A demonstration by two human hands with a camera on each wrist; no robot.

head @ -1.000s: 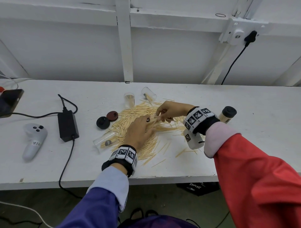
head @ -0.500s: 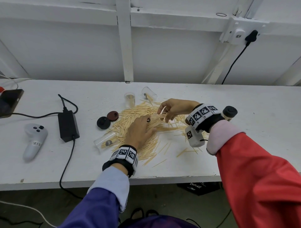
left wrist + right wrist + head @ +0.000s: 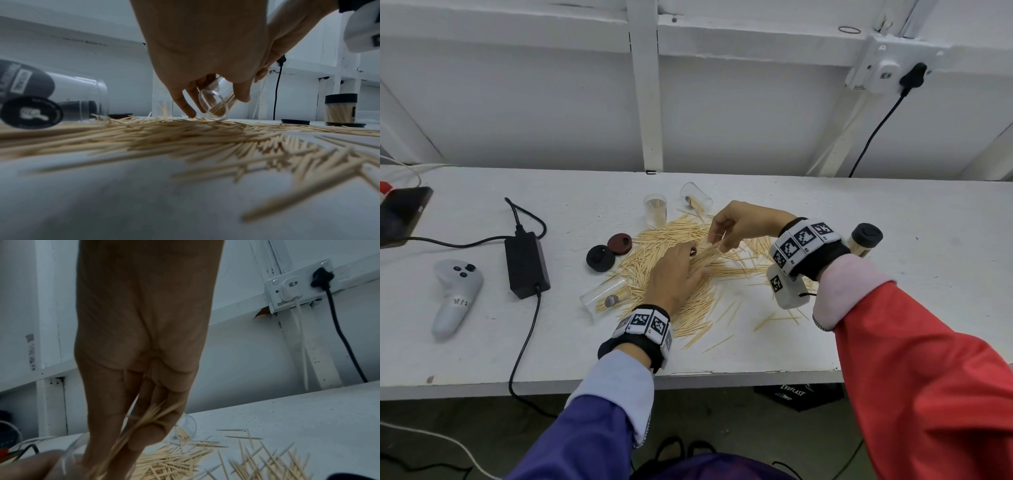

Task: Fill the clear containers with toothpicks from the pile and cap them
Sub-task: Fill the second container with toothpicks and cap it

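Gripping a small clear container (image 3: pixel 213 104) tilted on its side just above the toothpick pile (image 3: pixel 688 260), left hand (image 3: pixel 676 274) curled round it, fingers (image 3: pixel 185 104) reaching down almost to the sticks; a few toothpicks already inside. Pinching a small bundle of toothpicks (image 3: pixel 150 417) between thumb and fingertips, right hand (image 3: pixel 743 222) poised just beyond the left, bundle angled down toward the container's open mouth. Pile spread across the middle of the white table (image 3: pixel 893 219). Lying on its side at the pile's left edge, another clear container (image 3: pixel 602 298) with a dark label. Standing upright at the far edge, a clear container (image 3: pixel 655 210) partly filled; beside it, one more (image 3: pixel 697 202) tipped over with sticks spilling out. Well to the right, a filled container with black cap (image 3: pixel 864 240) on. Left of the pile, two loose caps: one black (image 3: pixel 601 258), one dark red (image 3: pixel 619 243), touching or nearly so.
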